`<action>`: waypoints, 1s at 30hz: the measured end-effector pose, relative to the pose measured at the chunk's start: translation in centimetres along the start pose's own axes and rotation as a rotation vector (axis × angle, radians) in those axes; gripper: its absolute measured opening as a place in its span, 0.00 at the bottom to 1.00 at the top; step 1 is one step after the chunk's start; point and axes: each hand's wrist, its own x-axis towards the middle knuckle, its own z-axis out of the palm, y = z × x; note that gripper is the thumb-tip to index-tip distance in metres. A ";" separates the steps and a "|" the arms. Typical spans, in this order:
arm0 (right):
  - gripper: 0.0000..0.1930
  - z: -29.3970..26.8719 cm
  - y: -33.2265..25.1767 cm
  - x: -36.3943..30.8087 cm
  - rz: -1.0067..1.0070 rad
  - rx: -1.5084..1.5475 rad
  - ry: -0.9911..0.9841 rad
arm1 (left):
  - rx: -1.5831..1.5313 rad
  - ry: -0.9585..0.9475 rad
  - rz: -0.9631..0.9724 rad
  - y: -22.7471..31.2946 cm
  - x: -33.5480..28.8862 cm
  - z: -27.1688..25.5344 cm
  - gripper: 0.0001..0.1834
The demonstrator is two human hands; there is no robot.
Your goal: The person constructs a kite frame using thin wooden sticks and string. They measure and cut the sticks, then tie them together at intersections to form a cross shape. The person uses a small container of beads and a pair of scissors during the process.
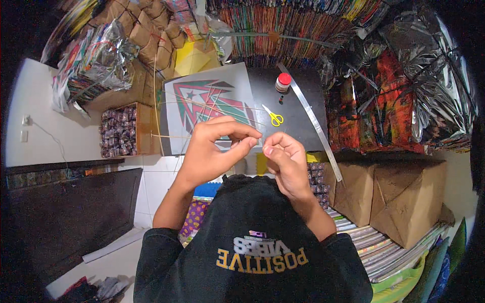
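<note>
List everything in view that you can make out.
Table: one, black, centre
Sheet: one, white with red, green, black shapes, on table
Sticks: several, tan, across sheet
Scissors: one, yellow-handled, right of sheet
Bottle: one, red-capped, beyond scissors
Ruler: one, silver, table's right
Stacks: several, multicoloured, along top
Wrapped bundles: several, brown, upper left
Box: one, brown, left of table
Packets: many, dark, in box
Shiny bundles: several, silver and red, right
Parcels: two, brown, lower right
Shirt: one, black, bottom centre
Left hand: one, bare, over sheet
Right hand: one, bare, beside left hand
</note>
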 end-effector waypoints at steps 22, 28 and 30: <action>0.05 0.6 1.1 0.4 0.046 0.064 0.060 | -0.174 0.027 -0.091 -0.8 -0.5 0.1 0.12; 0.06 1.2 0.6 0.2 0.119 0.127 0.031 | -0.164 -0.029 -0.106 -0.6 -0.6 0.0 0.14; 0.07 1.1 0.6 0.2 0.145 0.173 0.007 | -0.183 -0.030 -0.117 -0.7 -0.8 0.1 0.14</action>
